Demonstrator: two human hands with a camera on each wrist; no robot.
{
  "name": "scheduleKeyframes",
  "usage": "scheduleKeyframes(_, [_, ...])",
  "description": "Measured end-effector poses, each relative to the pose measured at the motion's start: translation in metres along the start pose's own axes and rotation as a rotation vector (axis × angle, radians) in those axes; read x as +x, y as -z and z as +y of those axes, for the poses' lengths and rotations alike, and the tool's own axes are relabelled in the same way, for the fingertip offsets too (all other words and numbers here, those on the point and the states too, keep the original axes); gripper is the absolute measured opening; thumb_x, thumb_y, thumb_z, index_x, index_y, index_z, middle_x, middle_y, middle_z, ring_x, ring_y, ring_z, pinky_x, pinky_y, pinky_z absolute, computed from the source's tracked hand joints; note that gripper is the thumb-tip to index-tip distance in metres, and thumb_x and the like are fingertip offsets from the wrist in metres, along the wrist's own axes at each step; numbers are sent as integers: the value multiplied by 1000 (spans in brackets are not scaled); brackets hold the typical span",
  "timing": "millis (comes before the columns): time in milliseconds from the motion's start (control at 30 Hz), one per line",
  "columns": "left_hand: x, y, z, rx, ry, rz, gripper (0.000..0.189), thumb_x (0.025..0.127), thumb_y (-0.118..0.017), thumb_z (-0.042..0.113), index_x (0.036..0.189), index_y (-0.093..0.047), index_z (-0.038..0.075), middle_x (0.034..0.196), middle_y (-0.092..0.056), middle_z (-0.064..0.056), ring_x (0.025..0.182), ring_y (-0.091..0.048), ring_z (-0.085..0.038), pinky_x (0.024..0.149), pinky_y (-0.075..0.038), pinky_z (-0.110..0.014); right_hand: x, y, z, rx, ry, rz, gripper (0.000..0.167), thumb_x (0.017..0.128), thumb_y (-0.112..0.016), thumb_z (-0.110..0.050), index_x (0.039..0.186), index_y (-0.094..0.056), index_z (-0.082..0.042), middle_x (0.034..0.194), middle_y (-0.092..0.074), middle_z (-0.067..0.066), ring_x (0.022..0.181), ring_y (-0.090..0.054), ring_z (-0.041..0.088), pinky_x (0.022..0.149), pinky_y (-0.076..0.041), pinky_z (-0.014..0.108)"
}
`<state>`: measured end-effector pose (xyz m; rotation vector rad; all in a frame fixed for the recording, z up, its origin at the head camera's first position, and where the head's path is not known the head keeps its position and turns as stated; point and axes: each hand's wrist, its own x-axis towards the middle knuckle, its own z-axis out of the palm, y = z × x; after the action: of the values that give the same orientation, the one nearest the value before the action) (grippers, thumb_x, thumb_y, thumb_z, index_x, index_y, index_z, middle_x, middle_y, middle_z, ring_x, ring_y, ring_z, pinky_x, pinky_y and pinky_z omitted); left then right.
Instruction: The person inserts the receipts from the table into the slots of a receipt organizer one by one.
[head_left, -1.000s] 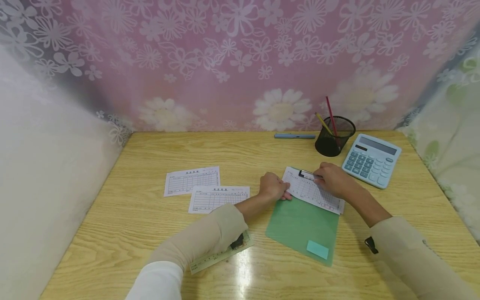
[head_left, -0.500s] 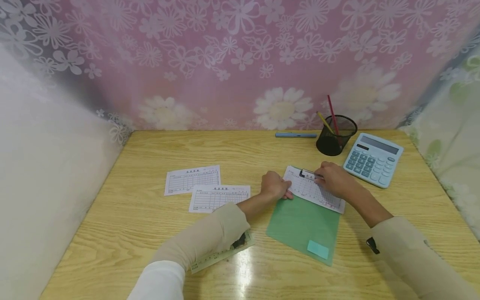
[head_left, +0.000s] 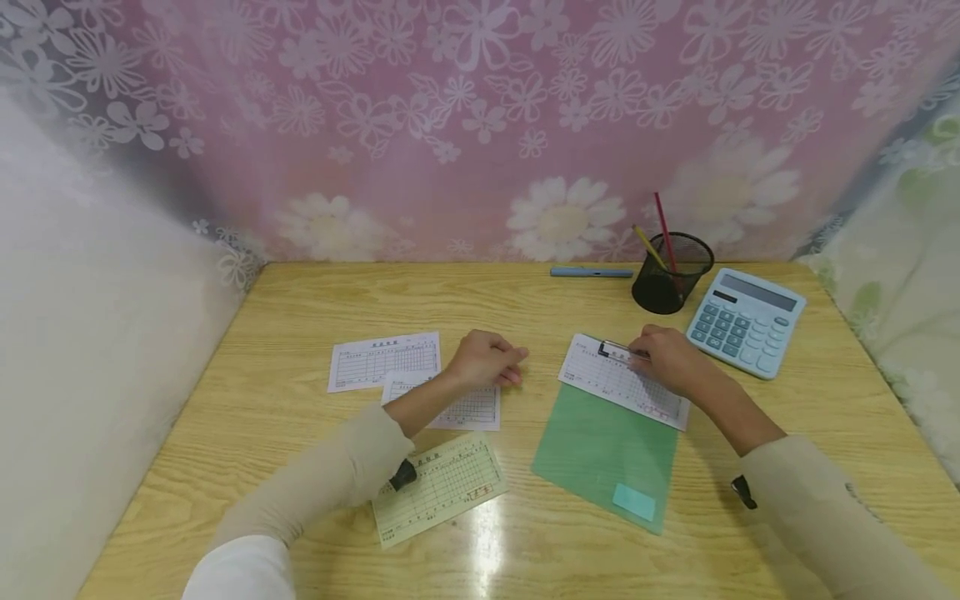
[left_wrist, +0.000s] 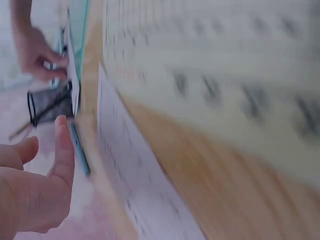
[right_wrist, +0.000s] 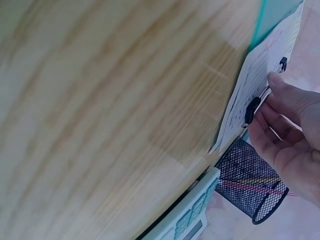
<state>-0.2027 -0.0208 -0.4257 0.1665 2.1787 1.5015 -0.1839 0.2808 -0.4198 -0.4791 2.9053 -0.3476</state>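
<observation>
My right hand [head_left: 667, 358] pinches the metal clip [head_left: 613, 350] at the top of a green clipboard [head_left: 600, 450]. In the right wrist view, thumb and fingers close round the clip [right_wrist: 253, 109], over the printed white form [right_wrist: 239, 95]. That form [head_left: 600, 372] lies across the board's upper part. My left hand [head_left: 486, 360] holds nothing, its fingers loosely bent above a second white form [head_left: 476, 412], which it and the forearm partly hide. Another white form [head_left: 382, 367] lies behind that one. A yellow form [head_left: 442, 492] lies nearer me, partly under the left sleeve.
A light blue calculator [head_left: 746, 321] lies right of the clipboard. Behind stand a black mesh pen cup [head_left: 660, 287] with pencils and a blue pen [head_left: 591, 272] along the table's back edge. A pale blue sticker [head_left: 634, 502] marks the board's lower corner.
My left hand has let go of the form's left edge on the clipboard and moved left, uncovering more of the yellow form. The right hand stays at the clip.
</observation>
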Motion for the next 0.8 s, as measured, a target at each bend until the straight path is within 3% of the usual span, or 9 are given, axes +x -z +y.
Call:
scheduleKeyframes(133, [-7,42,-7,4,9,68,35,91,-65,30,107,-63,-2,96,-71,-19,84,-71,-27,75,-61,-35,-1,1,1,6,-2,0,26,87,-68,-13,108,-69,2,91,-62,10,79,-57,20,73,-52,41])
scheduleKeyframes(300, [-16,91,-16,152,27,166,37,91,-64,36,109,-64,4,105,-67,-18,92,-66,-32,78,-58,-41,-1,1,3,1,16,10,26,86,-69,-14,107,-69,2,91,-62,9,81,-59,22,74,-53,42])
scheduleKeyframes(500, [-28,144,-31,238,129,281,44,91,-61,39,114,-60,1,112,-62,-16,104,-58,-33,89,-53,-44,-1,0,5,4,58,40,26,85,-70,-14,105,-69,2,89,-63,10,80,-61,24,72,-54,43])
scheduleKeyframes(667, [-44,174,-47,273,220,372,56,91,-60,42,125,-52,-2,126,-54,-21,115,-52,-36,95,-50,-46,0,1,4,2,62,39,25,85,-71,-13,105,-69,2,88,-62,10,79,-61,24,71,-54,42])
scheduleKeyframes(800, [-54,188,-61,296,284,408,66,89,-62,44,131,-47,-4,135,-47,-23,122,-46,-38,98,-48,-47,0,1,4,7,46,29,26,85,-71,-14,105,-69,2,88,-63,10,79,-60,22,71,-54,42])
